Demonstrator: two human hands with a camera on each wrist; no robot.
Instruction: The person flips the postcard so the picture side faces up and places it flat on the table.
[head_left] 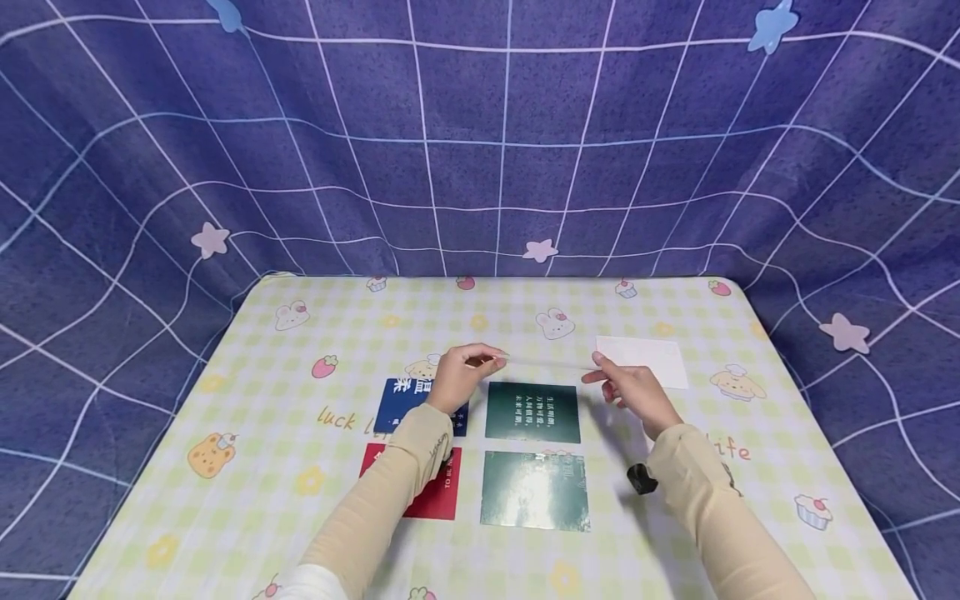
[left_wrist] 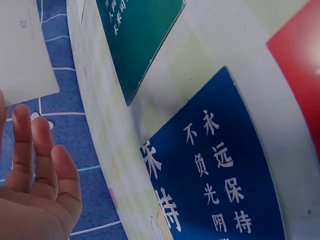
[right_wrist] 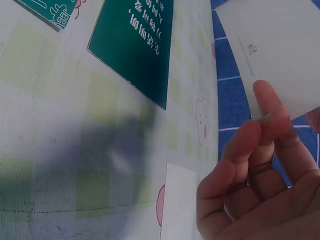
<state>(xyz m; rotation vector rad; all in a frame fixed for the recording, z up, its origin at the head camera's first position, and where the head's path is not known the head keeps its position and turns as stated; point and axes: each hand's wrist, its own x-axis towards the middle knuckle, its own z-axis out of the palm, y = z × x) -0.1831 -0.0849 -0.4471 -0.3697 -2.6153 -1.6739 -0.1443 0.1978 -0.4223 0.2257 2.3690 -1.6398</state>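
A postcard (right_wrist: 280,55) with its pale, faintly printed back showing is held up between both hands. In the head view it appears nearly edge-on, a thin line above the table. My left hand (head_left: 467,373) pinches its left end between thumb and fingers. At the other end, my right hand (head_left: 636,393) pinches it the same way, with the remaining fingers bent. Just below the held card lies a dark green postcard (head_left: 532,412) with white characters. A blue postcard (head_left: 401,408) lies partly behind the left hand and wrist.
Nearer the front lie a glossy green postcard (head_left: 535,492) and a red postcard (head_left: 438,497), partly covered by the left sleeve. A white card or stack (head_left: 660,362) rests beyond the right hand. The checked tablecloth (head_left: 262,400) ends at a blue grid curtain (head_left: 465,167).
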